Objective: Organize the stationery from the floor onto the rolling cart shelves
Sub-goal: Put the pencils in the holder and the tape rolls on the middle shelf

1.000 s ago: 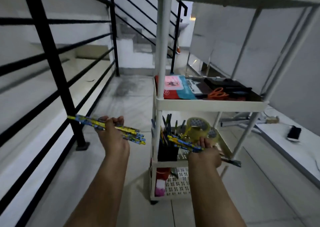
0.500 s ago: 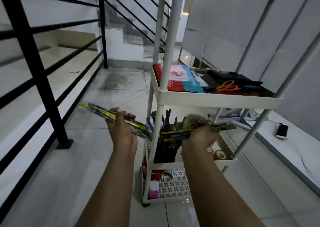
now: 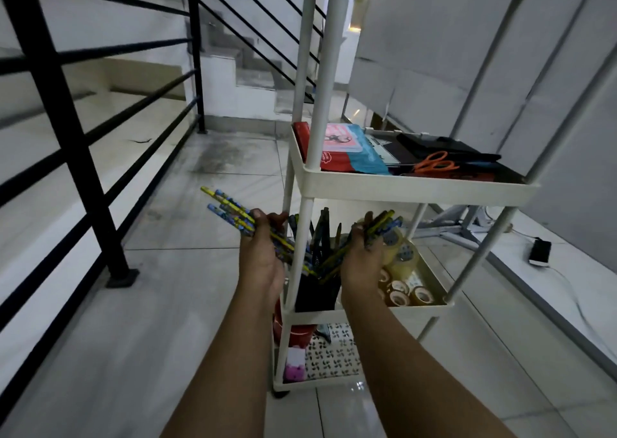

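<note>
A white rolling cart (image 3: 414,185) stands in front of me with several shelves. My left hand (image 3: 263,250) grips a bundle of yellow-and-blue pencils (image 3: 230,208) just left of the cart's front post. My right hand (image 3: 362,257) holds a second pencil bundle (image 3: 380,225) inside the middle shelf, tilted with its lower ends over a black pen holder (image 3: 317,290) full of pens. Clear tape rolls (image 3: 405,289) lie to the right of that hand.
The upper shelf carries books (image 3: 337,148), orange scissors (image 3: 434,163) and black items. The bottom shelf has a red container (image 3: 302,332) and a pink item (image 3: 295,367). A black railing (image 3: 80,157) runs along the left; a phone (image 3: 540,252) lies on the floor at right.
Both hands have moved closer to the cart's middle shelf. The right hand's pencil bundle has turned from lying across to slanting down over the pen holder. The camera came nearer.
</note>
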